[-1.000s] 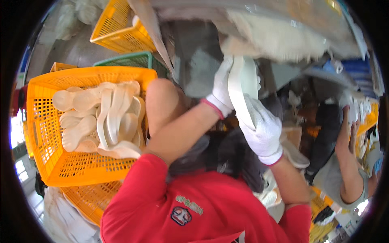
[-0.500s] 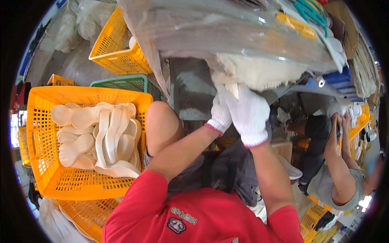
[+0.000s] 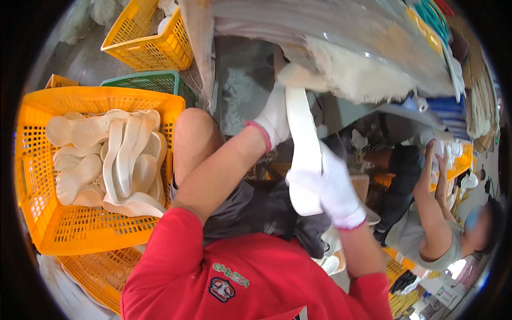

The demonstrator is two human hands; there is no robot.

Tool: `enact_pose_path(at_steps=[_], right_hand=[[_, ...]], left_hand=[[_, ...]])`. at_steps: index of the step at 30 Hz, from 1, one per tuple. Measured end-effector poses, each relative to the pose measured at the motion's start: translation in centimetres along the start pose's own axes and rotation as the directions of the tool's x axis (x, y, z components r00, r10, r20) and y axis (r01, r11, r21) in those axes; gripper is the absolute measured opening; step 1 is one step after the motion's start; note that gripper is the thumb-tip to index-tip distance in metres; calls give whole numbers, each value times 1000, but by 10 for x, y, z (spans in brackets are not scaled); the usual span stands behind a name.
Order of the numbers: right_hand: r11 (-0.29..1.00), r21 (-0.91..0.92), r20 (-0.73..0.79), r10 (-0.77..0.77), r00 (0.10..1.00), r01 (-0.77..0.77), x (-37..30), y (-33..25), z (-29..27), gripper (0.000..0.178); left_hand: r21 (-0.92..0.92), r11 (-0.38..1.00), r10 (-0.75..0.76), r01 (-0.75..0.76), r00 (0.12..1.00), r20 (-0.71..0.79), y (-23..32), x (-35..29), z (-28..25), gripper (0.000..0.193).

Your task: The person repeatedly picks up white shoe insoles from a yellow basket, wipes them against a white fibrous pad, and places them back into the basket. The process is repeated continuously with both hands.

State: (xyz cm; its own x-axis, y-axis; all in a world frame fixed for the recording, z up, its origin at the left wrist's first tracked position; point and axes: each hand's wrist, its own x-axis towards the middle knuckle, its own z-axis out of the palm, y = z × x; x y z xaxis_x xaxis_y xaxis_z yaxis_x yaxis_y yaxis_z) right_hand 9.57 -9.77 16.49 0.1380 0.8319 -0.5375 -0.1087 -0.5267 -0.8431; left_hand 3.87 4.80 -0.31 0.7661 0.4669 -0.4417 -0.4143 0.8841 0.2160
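A long, curved white shoe insole (image 3: 305,130) stands roughly upright in front of my lap. My gloved right hand (image 3: 332,186) grips its lower end, fingers across its face. At its upper end is my gloved left hand (image 3: 276,117), closed, with its fingertips hidden behind the insole. A cream rounded piece (image 3: 301,80) shows just above; whether it belongs to the same insole I cannot tell. To my left, a yellow crate (image 3: 101,242) holds several cream insoles (image 3: 125,160), stacked and overlapping.
A plastic-covered bench (image 3: 266,21) with a frayed cloth edge (image 3: 357,74) hangs over the far side of my hands. Another yellow crate (image 3: 160,50) and a green crate (image 3: 141,81) stand at far left. A co-worker (image 3: 432,229) sits at my right.
The white insole has come into plain view from under the cloth edge. My right hand has moved down and toward me along it; my left hand has shifted slightly left. The view has shifted too.
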Motion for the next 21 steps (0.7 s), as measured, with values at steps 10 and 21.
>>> enact_pose_path(at_steps=[10,21], right_hand=[[368,-872,39,-605,795,323,-11,49,4,86],[431,-830,-41,-681,731,355,61,23,-13,48]], left_hand=[[-221,975,26,-21,999,22,-14,-5,18,72],[517,710,557,-479,830,4,9,41,-32,41]])
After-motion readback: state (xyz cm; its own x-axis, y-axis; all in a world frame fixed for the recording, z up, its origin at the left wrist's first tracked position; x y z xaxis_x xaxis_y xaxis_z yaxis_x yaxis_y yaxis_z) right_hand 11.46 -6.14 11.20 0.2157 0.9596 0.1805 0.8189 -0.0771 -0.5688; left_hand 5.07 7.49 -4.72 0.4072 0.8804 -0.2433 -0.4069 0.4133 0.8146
